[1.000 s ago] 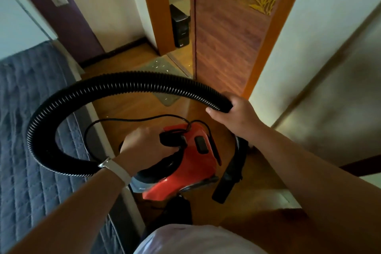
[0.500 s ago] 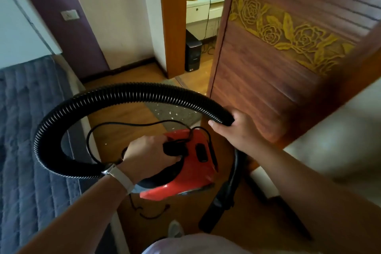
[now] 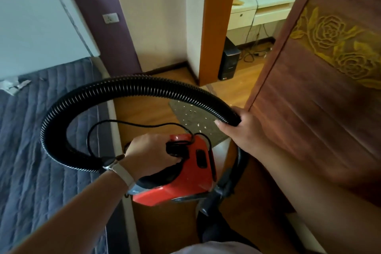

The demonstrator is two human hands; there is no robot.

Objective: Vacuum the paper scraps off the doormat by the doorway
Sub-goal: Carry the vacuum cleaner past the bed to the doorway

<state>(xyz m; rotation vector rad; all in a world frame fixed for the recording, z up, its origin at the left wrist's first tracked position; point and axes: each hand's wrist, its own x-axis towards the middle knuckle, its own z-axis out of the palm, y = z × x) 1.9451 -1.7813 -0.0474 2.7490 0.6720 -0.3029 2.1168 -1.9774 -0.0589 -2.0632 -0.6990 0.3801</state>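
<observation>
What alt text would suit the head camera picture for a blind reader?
A person holds a red vacuum by its handle in the left hand, the right hand gripping its looping black hose. Ahead, a grey doormat dotted with paper scraps lies by the open door.

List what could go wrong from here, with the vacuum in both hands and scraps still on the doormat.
1. The loose cord loops over the red vacuum that the left hand grips; it might snag the hose.
2. The right hand, gripping the hose, is close to the wooden door and could knock it.
3. The nozzle dangles low, off the doormat; swinging, it might scatter the paper scraps.
</observation>
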